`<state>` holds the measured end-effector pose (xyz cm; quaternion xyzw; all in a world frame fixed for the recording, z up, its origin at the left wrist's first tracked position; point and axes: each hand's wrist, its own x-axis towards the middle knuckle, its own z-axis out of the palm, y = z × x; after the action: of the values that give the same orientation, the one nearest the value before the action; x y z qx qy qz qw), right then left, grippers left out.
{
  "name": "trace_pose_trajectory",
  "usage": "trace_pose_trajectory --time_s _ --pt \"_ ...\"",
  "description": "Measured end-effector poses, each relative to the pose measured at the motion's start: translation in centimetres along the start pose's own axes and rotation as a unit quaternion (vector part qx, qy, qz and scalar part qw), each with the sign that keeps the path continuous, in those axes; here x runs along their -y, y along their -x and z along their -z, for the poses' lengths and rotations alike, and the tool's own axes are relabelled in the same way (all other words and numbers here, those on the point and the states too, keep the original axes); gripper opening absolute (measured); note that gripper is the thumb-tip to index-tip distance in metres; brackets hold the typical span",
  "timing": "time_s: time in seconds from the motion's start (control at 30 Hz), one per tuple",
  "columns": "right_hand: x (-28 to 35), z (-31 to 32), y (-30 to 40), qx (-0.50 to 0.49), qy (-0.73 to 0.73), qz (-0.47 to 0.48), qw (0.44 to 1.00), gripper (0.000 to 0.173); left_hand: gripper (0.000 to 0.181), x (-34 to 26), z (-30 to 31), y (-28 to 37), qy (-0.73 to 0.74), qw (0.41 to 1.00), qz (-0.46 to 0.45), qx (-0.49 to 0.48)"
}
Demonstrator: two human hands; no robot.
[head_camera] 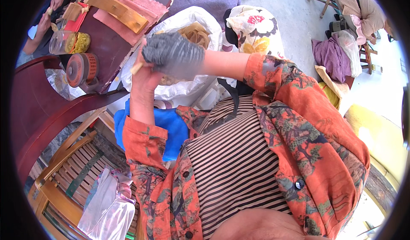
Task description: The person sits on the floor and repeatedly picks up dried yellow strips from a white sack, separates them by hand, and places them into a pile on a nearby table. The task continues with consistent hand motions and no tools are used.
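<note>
My left hand (147,75), bare, is raised over the near left side of a white woven sack (189,91). A short pale yellowish piece (137,68) sticks out of its grip. Close against it, my right hand (174,52) wears a grey striped glove and is blurred; its fingertips and anything in them are hidden. Light-brown, ribbon-like strips (197,35) lie in the open sack beneath and behind the glove.
A dark red table (109,52) at the left bears a wooden block (117,11) on pink cloth, a clear jar (61,42) and a round lidded container (81,69). Another person's hands (43,24) are beyond. A slatted wooden chair (75,172) and a floral cloth bundle (256,32) flank me.
</note>
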<state>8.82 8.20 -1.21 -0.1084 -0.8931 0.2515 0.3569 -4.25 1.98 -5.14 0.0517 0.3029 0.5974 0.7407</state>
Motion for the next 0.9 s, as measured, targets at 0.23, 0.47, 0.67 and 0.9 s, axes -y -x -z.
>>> trace_pose_trajectory --time_s 0.23,0.47,0.67,0.9 --pt "-2.8 6.4 6.0 0.032 0.195 -0.076 0.977 0.026 0.017 -1.1 1.4 -0.9 0.069 0.995 0.046 -0.055" --pt "3.4 14.2 14.3 0.353 0.316 -0.326 0.818 0.052 0.016 -0.7 1.1 -1.0 -0.008 0.996 0.028 -0.079" --pt "3.8 12.1 17.7 0.317 0.345 -0.233 0.852 0.024 0.015 -0.5 2.9 -1.6 -0.068 0.993 0.014 -0.092" --pt "4.5 12.9 16.8 0.27 0.152 -0.358 0.881 0.034 0.019 -0.3 3.0 -1.4 -0.087 0.992 0.01 -0.095"
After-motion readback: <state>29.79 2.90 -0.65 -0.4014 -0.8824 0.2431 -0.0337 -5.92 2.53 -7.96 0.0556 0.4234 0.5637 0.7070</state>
